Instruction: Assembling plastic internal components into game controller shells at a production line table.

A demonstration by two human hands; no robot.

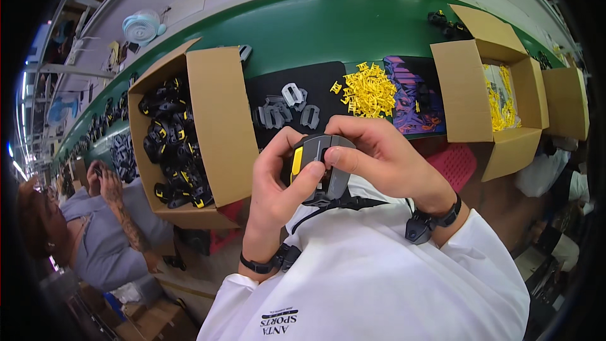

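Observation:
Close to my chest, both hands hold a dark grey plastic housing (341,180) with a yellow strip, shaped much like a computer mouse. My left hand (276,180) grips its left side, the thumb pressed near the middle. From the right, my right hand (391,161) curls around it, with the thumb tip on its upper face. My fingers cover part of the housing. Just beyond my hands, several curved grey plastic shells (292,95) rest on a black mat (328,76). A heap of small yellow plastic pieces (369,91) lies to their right.
On the left stands an open cardboard box (221,126) full of black-and-yellow housings (167,132). Another open cardboard box (464,91), at right, holds yellow pieces (503,104). Between them runs a green bench (284,35) with a patterned mat (407,110). A person (104,240) works at left.

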